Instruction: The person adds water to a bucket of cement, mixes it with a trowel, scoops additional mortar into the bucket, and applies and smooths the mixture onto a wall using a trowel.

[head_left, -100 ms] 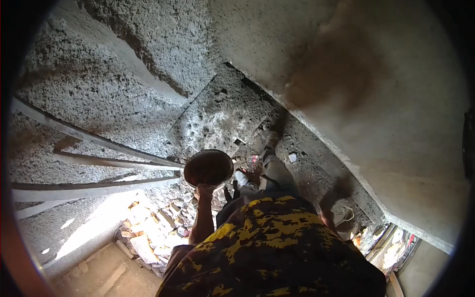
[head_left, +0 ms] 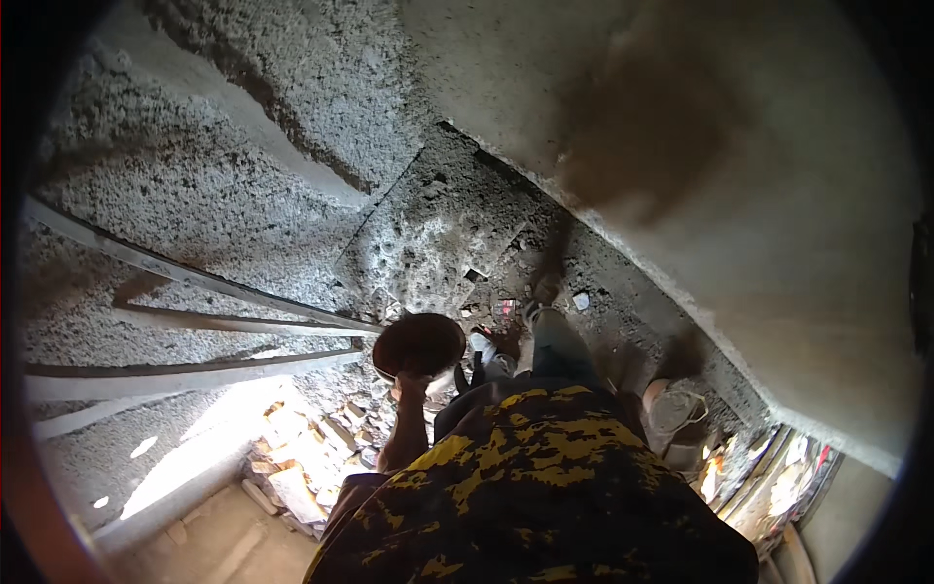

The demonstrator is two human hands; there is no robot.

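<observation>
Round pan: dark brown, darker toward the lower rim; shirt: black ground, irregular yellow camouflage-like patches; trouser leg: muted grey-green; poles: pale grey faces, brownish shaded edges; rough surface: grey-white, densely speckled dark; smooth wall: greyish beige, one blurred brown blotch; broken rubble: cream to pale orange, white where sunlit; small stone: bluish white

1. Left of centre, the dark brown round pan hid some fingers of the left hand.
2. The lower edge cut off the black-and-yellow patterned shirt.
3. Two long pale grey bars were cut off at the left rim.
4. Upper right, a brown patch looked blurred.
</observation>
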